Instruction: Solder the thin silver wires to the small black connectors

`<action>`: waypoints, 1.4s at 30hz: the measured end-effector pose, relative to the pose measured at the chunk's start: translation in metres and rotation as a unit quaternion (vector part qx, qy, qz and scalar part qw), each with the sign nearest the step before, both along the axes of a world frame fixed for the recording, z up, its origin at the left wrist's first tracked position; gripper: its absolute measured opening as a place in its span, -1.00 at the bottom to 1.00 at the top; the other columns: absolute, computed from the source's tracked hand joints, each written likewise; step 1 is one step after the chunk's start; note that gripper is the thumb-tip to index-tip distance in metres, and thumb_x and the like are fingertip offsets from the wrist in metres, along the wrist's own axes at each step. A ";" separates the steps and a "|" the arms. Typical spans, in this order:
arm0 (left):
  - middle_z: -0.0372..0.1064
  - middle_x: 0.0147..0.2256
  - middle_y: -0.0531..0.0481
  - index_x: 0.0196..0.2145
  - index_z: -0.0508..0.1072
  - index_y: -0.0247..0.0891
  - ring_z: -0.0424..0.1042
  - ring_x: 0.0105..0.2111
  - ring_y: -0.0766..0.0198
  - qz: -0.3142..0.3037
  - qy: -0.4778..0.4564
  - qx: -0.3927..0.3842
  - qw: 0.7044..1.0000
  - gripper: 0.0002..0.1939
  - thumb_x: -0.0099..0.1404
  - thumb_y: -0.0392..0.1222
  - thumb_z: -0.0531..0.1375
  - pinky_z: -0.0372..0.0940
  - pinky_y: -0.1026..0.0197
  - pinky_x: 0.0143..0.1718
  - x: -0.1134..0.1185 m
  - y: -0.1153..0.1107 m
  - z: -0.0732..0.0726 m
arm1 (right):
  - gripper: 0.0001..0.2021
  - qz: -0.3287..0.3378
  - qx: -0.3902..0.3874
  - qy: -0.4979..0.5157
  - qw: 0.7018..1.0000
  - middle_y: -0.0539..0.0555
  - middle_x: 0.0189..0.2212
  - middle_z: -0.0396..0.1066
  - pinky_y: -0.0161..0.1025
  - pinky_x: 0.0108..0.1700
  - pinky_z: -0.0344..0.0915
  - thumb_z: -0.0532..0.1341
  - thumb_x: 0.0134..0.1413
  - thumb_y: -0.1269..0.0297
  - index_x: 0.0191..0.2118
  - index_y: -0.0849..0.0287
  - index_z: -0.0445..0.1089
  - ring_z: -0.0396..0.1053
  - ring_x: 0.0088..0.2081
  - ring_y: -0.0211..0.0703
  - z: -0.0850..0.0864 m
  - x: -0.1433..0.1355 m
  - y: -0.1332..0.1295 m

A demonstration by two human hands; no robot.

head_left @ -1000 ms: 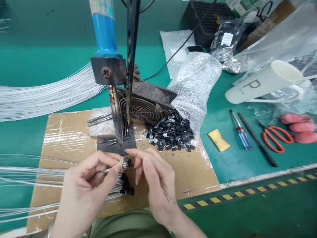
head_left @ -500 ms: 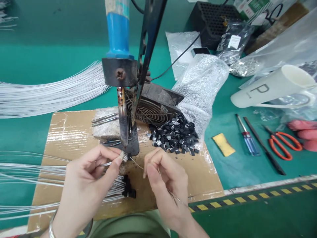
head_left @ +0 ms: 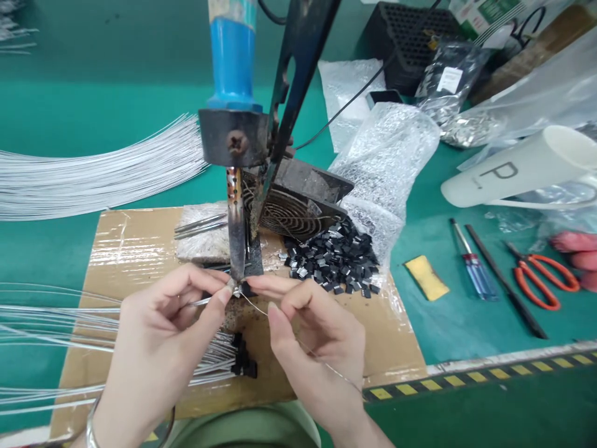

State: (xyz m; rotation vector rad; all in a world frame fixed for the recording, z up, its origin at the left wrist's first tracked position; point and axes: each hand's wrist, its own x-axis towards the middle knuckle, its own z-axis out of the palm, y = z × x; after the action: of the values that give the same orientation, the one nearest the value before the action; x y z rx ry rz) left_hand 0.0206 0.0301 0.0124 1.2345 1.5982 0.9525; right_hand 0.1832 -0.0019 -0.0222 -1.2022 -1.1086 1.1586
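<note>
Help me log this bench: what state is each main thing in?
Left hand, fingers closed on white wires
Right hand, holding thin silvery wire
Thin silvery wire, curved
Soldering iron, clamped, tip down; whether hot, cannot tell
Orange-handled pliers, handles spread
Screwdriver, lying flat
Yellow sponge, lying flat
Loose black connectors, heaped
White mug, uncovered

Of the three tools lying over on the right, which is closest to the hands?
The screwdriver with the clear blue handle: it lies leftmost, while the dark rod and orange-handled pliers lie farther right.
</note>
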 end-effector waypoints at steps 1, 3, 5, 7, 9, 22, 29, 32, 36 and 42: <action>0.59 -0.50 0.06 -0.46 0.65 -0.14 0.51 -0.55 0.37 -0.001 0.000 0.000 1.000 -0.93 0.18 -0.22 0.38 0.35 0.48 -0.55 0.000 0.000 0.000 | -0.75 -0.006 0.001 0.000 1.000 0.04 -0.02 0.71 -0.10 0.14 0.55 0.28 0.19 0.58 -0.36 0.05 0.38 0.68 0.04 -0.06 0.000 -0.001 0.001; 0.60 -0.48 0.06 -0.46 0.65 -0.13 0.52 -0.54 0.38 0.001 -0.002 0.000 1.000 -0.95 0.17 -0.22 0.39 0.37 0.48 -0.53 0.000 0.001 0.001 | -0.75 -0.018 0.000 0.001 1.000 0.02 -0.04 0.73 -0.12 0.12 0.57 0.27 0.17 0.59 -0.39 0.05 0.38 0.69 0.01 -0.08 0.001 -0.002 0.003; 0.60 -0.49 0.06 -0.46 0.65 -0.14 0.52 -0.54 0.37 0.006 -0.003 0.000 1.000 -0.94 0.16 -0.21 0.39 0.37 0.48 -0.52 0.000 0.002 0.002 | -0.75 -0.028 0.002 0.003 1.000 0.00 -0.06 0.73 -0.15 0.09 0.58 0.26 0.14 0.59 -0.41 0.05 0.38 0.70 -0.01 -0.10 0.003 -0.003 0.005; 0.58 -0.51 0.06 -0.47 0.65 -0.15 0.52 -0.55 0.37 0.009 -0.003 0.001 1.000 -0.93 0.16 -0.22 0.39 0.37 0.47 -0.53 0.000 0.003 0.003 | -0.75 -0.029 0.001 0.004 1.000 0.00 -0.07 0.74 -0.17 0.07 0.58 0.26 0.12 0.59 -0.42 0.05 0.38 0.70 -0.02 -0.11 0.005 -0.004 0.006; 0.57 -0.51 0.06 -0.47 0.65 -0.16 0.51 -0.55 0.37 0.006 -0.003 0.003 1.000 -0.94 0.16 -0.24 0.38 0.38 0.47 -0.53 0.000 0.004 0.004 | -0.75 -0.030 0.001 0.001 1.000 0.01 -0.07 0.74 -0.14 0.07 0.59 0.26 0.11 0.58 -0.43 0.05 0.38 0.71 -0.03 -0.09 0.006 -0.004 0.007; 0.65 -0.37 0.07 -0.42 0.67 -0.15 0.59 -0.45 0.42 -0.004 -0.018 0.031 0.999 -0.92 0.20 -0.30 0.40 0.46 0.52 -0.40 -0.003 0.003 0.001 | -0.74 -0.039 0.017 0.021 0.999 0.03 -0.07 0.74 -0.13 0.10 0.58 0.28 0.13 0.60 -0.42 0.05 0.40 0.71 -0.03 -0.08 0.005 -0.007 0.009; 0.65 -0.39 0.14 -0.43 0.67 -0.06 0.61 -0.45 0.47 -0.011 -0.019 0.051 0.998 -0.86 0.19 -0.31 0.39 0.42 0.62 -0.40 -0.004 0.003 -0.001 | -0.73 -0.026 0.009 0.043 0.999 0.01 -0.03 0.73 -0.16 0.15 0.53 0.31 0.17 0.61 -0.39 0.04 0.42 0.68 0.01 -0.10 0.001 -0.006 0.007; 0.65 -0.37 0.17 -0.42 0.67 -0.04 0.61 -0.45 0.50 -0.010 -0.008 0.054 0.998 -0.86 0.20 -0.30 0.39 0.40 0.65 -0.40 -0.004 0.003 -0.002 | -0.72 -0.033 0.014 0.047 0.998 0.01 -0.04 0.73 -0.15 0.15 0.54 0.30 0.15 0.63 -0.39 0.04 0.41 0.68 0.00 -0.10 0.000 -0.007 0.007; 0.65 -0.37 0.15 -0.41 0.67 -0.07 0.59 -0.48 0.50 -0.011 0.002 0.057 0.998 -0.88 0.21 -0.30 0.39 0.40 0.64 -0.42 -0.005 0.003 -0.003 | -0.74 -0.023 0.012 0.051 0.998 0.03 -0.03 0.72 -0.13 0.14 0.54 0.30 0.17 0.61 -0.38 0.04 0.42 0.68 0.01 -0.08 0.000 -0.008 0.006; 0.67 -0.34 0.14 -0.40 0.67 -0.09 0.61 -0.44 0.49 -0.017 0.006 0.065 0.998 -0.87 0.21 -0.33 0.39 0.42 0.63 -0.38 -0.006 0.002 -0.002 | -0.74 -0.028 0.009 0.039 0.999 0.01 -0.03 0.73 -0.14 0.14 0.54 0.32 0.16 0.59 -0.38 0.04 0.41 0.69 0.00 -0.09 0.001 -0.006 0.007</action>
State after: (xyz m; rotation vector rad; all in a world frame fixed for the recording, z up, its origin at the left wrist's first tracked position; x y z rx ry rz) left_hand 0.0146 0.0320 0.0101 1.3539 1.5397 1.0436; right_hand 0.1770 0.0047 -0.0216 -1.1570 -1.0184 1.1408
